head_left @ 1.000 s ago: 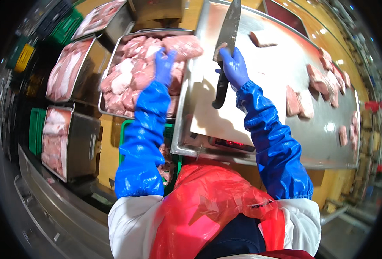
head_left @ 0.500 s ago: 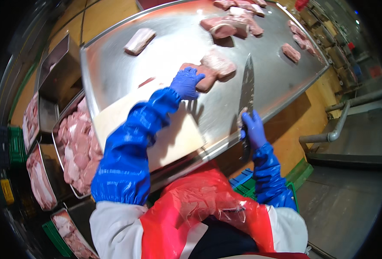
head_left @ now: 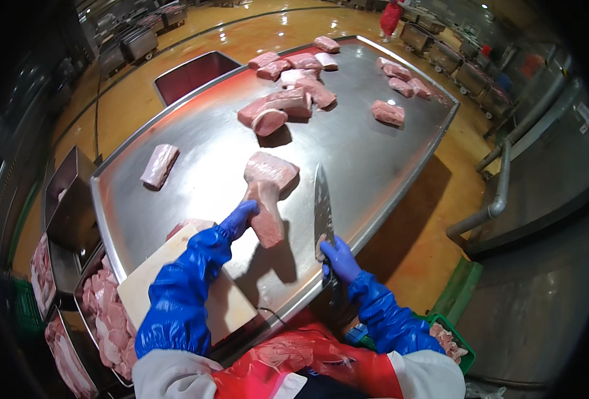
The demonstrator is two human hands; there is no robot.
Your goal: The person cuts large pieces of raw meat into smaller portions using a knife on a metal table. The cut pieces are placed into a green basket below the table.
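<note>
My left hand (head_left: 239, 219), in a blue glove, is closed on the left side of a long piece of raw meat (head_left: 266, 216). That piece is lifted off the steel table (head_left: 208, 143) at its near end, casting a shadow. Its far end meets or overlaps a paler piece of meat (head_left: 272, 167); I cannot tell whether they are joined. In my right hand (head_left: 340, 259) is a long knife (head_left: 323, 206), its blade pointing away from me and smeared with bits. A small scrap of meat (head_left: 320, 246) lies by the knife's handle. Beside my left forearm is a white cutting board (head_left: 231, 302).
Several meat pieces (head_left: 291, 103) lie across the table's far side, with one piece (head_left: 160, 166) at left. Metal bins of meat (head_left: 111, 312) stand at left, a green crate (head_left: 464, 362) at lower right. A red-lined tub (head_left: 194, 76) sits beyond the far edge. A person (head_left: 391, 18) is far off.
My view has tilted up, showing more of the floor beyond. My left hand, earlier lying on the meat with fingers spread, now grips it and raises its near end. The right hand keeps the knife.
</note>
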